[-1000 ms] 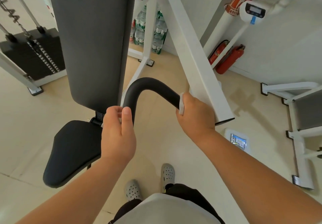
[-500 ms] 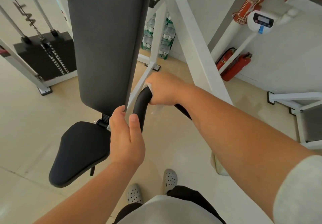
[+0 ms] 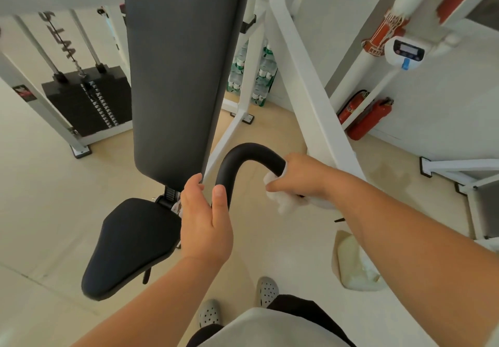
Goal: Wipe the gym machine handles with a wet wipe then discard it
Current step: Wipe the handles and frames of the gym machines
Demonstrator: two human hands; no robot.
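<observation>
Two hands apart on curved black handle [image 3: 251, 150], black seat [image 3: 129, 244] left of the handle, left hand [image 3: 205, 221] curled round the handle's left end, right hand [image 3: 303, 178] clamped round white wet wipe [image 3: 274, 182] bunched against the handle's right end, pale bag [image 3: 353, 264] on floor [image 3: 40, 198] right of the handle

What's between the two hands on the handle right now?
Only the bare black bend of the handle, in the head view. The left hand grips its lower end; the right hand holds the wipe around the other side.
</observation>
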